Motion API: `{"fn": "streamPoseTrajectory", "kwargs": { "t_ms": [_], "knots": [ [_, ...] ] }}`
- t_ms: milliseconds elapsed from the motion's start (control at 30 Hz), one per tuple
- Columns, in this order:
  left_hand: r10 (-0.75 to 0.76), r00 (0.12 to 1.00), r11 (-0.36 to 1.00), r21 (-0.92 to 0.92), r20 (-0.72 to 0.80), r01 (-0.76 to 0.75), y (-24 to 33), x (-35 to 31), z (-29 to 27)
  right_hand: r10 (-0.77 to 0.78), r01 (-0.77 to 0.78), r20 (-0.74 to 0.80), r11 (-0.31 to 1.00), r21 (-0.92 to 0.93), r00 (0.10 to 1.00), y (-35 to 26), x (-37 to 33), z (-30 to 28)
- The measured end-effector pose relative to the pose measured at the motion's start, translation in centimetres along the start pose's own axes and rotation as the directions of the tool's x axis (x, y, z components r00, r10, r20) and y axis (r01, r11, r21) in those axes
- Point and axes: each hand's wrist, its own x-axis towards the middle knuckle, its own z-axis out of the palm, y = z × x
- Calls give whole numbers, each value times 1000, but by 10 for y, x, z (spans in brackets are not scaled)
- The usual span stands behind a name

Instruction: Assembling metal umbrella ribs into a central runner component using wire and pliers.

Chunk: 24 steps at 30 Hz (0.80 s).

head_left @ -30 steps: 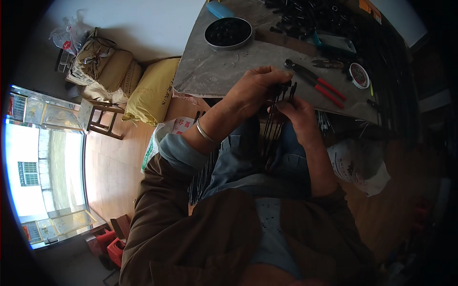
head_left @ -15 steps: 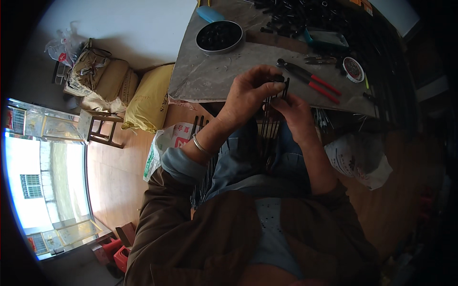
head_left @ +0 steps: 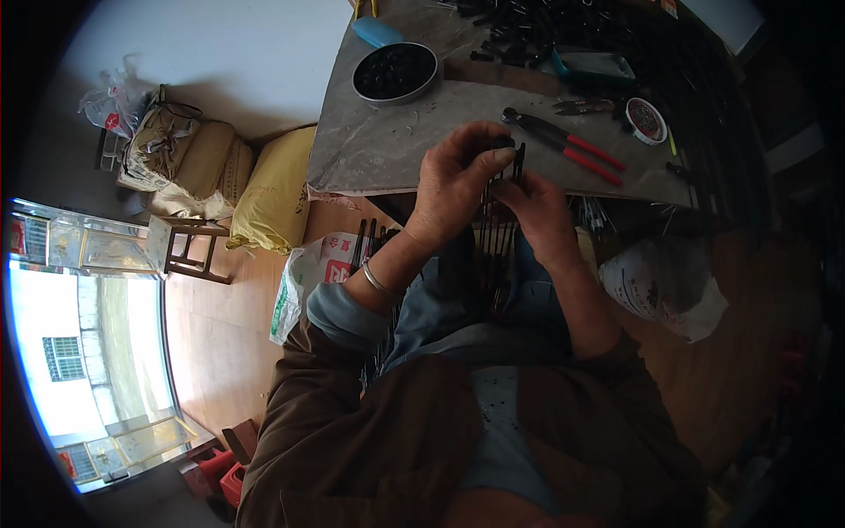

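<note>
A bundle of thin black rods [head_left: 495, 251] stands roughly upright over my lap, just before the table's near edge. My right hand [head_left: 540, 218] is closed round the upper part of the bundle. My left hand [head_left: 451, 180] pinches a small black piece [head_left: 502, 142] between thumb and fingertips, at the tops of the rods. Whether that piece is seated on a rod, I cannot tell. Beyond my hands, a round dish [head_left: 394, 74] filled with small black parts sits on the grey table [head_left: 352, 150].
Red-handled pliers [head_left: 591, 160], a small round tub [head_left: 646, 121] and a teal tray [head_left: 594, 66] lie on the table. Heaped black parts [head_left: 563, 26] cover its far side. More black rods [head_left: 363, 242] stand by my left forearm. A yellow sack [head_left: 275, 189] stands at left.
The whole view has shifted slightly. Both hands keep nearly the same grip at the tops of the rods, with only small finger movement.
</note>
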Motion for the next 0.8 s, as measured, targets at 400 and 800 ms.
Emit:
{"fn": "streamPoseTrajectory", "kwargs": {
  "t_ms": [400,800],
  "knots": [
    [-72,995,989,-122,69,80,5,0,-7,-302,283,-14,908,-309,953,-5,-9,-4],
    [-137,965,970,-166,222,176,7,-3,-17,-7,16,143,998,-62,990,-21,-10,-16]
  ]
}}
